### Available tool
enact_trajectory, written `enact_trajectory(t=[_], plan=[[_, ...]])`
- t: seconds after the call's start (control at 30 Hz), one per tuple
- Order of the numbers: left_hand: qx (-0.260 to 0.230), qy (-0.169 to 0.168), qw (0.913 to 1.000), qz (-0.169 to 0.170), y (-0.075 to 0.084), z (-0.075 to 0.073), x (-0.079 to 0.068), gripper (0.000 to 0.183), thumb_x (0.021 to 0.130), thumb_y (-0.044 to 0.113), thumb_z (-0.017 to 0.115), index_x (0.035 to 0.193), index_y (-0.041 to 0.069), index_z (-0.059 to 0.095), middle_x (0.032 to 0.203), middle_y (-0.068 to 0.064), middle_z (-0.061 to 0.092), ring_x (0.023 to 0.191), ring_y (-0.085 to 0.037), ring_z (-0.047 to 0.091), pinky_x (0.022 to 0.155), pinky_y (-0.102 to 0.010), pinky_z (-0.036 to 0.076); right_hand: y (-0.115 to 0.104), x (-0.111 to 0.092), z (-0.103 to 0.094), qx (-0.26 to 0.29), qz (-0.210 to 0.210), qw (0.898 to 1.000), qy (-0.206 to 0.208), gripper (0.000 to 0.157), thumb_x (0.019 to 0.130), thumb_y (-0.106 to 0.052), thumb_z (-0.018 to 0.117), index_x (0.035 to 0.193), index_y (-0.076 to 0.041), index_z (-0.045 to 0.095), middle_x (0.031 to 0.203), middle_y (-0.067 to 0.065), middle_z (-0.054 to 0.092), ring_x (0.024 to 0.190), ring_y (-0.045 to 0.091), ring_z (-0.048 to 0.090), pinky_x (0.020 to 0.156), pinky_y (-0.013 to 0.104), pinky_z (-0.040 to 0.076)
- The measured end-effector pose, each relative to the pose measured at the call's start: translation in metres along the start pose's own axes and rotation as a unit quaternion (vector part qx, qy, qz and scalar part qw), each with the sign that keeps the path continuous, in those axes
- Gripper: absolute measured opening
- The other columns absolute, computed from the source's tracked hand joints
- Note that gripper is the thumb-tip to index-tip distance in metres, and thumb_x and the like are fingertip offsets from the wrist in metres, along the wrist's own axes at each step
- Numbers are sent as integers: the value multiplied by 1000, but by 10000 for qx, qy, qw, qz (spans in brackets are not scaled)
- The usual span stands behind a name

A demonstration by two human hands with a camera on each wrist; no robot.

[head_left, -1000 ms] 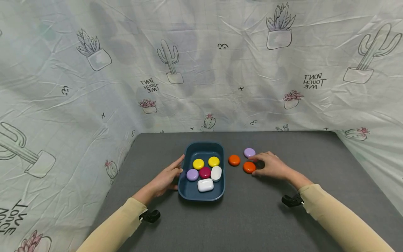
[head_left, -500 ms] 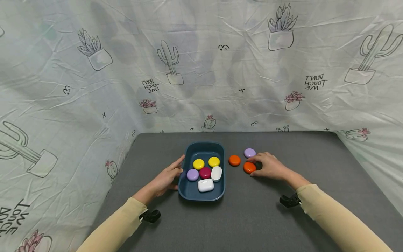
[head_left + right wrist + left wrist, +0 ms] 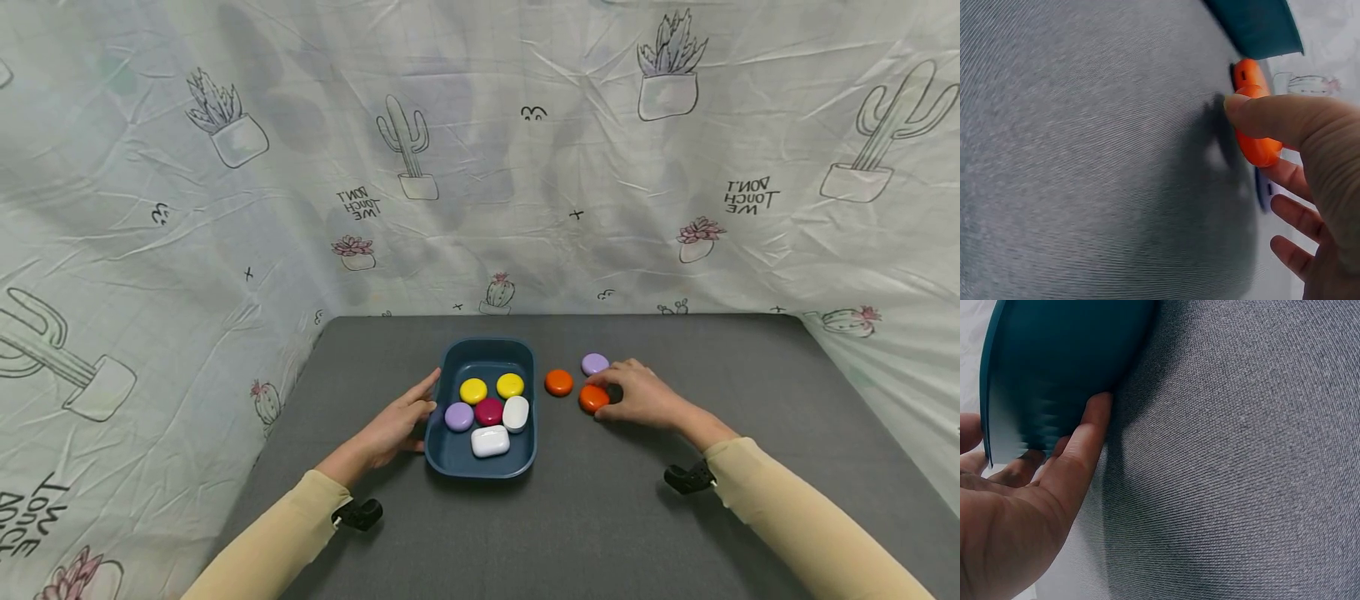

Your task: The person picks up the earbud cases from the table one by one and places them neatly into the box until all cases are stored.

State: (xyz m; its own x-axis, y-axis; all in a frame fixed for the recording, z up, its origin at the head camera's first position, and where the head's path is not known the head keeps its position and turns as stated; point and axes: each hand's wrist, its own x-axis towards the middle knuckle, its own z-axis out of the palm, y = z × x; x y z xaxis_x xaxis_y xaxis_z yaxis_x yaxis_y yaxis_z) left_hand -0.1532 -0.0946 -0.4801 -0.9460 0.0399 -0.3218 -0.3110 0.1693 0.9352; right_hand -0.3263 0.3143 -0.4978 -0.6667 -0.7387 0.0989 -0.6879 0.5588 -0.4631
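Observation:
In the head view a dark blue tray (image 3: 480,468) stands left of the table's middle. My left hand (image 3: 396,423) rests along its left wall; in the left wrist view one extended digit touches the tray's (image 3: 1072,356) lower side. My right hand (image 3: 641,396) pinches a glossy orange disc (image 3: 592,399) between thumb and finger. In the right wrist view that orange disc (image 3: 1257,149) is tilted in the pinch, the other fingers loosely bent. A second orange disc (image 3: 558,382) lies between it and the tray. A lilac disc (image 3: 595,363) sits just behind my right fingertips.
Inside the tray are two yellow discs (image 3: 510,386), a lilac disc (image 3: 459,417), a crimson disc (image 3: 488,412) and two white rounded pieces (image 3: 490,442). A grey cloth (image 3: 570,533) covers the table. Behind it hangs a cactus-print curtain (image 3: 480,167).
My right hand has shifted slightly left and its fingers have come in closer around the orange disc. The left hand and tray stay put.

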Motion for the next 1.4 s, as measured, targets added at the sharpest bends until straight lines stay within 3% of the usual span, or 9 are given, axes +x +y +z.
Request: enact_trajectory(t=[0.4, 0.67, 0.83, 1.13, 1.4], plan=[[0, 47, 10000, 58, -2, 1, 1, 63, 108, 21, 46, 162, 45, 23, 170, -11, 10, 136, -39, 43, 79, -47, 55, -34, 14, -29, 66, -328, 9986, 413, 53, 82, -29, 88, 131, -17, 71, 127, 9, 65, 113, 30, 49, 89, 51, 43], [88, 48, 9999, 12, 0, 1, 1, 62, 108, 22, 45, 162, 46, 23, 170, -11, 9, 137, -40, 41, 80, -47, 55, -73, 33, -39, 165, -704, 9971, 243, 51, 84, -28, 87, 132, -20, 71, 124, 2, 64, 114, 26, 47, 90, 48, 44], [113, 40, 9999, -49, 1, 1, 1, 62, 108, 22, 44, 162, 45, 22, 170, -12, 10, 137, -41, 41, 81, -48, 55, -96, 45, -33, 155, -922, 9956, -86, 51, 85, -27, 86, 133, -20, 70, 122, 1, 63, 114, 24, 45, 90, 45, 43], [29, 38, 9999, -142, 7, 1, 0, 63, 108, 19, 44, 163, 43, 23, 169, -16, 11, 140, -44, 39, 87, -61, 53, -131, 63, -14, 124, -1167, 9909, -659, 49, 85, -27, 85, 132, -20, 71, 123, -2, 63, 118, 22, 44, 94, 43, 42], [20, 48, 9999, -117, 5, 2, 0, 63, 108, 19, 43, 162, 43, 23, 169, -13, 14, 142, -43, 38, 82, -52, 55, -155, 72, -2, -86, -1355, 9861, -954, 49, 85, -29, 85, 131, -20, 71, 121, -3, 64, 116, 21, 45, 93, 40, 41]])
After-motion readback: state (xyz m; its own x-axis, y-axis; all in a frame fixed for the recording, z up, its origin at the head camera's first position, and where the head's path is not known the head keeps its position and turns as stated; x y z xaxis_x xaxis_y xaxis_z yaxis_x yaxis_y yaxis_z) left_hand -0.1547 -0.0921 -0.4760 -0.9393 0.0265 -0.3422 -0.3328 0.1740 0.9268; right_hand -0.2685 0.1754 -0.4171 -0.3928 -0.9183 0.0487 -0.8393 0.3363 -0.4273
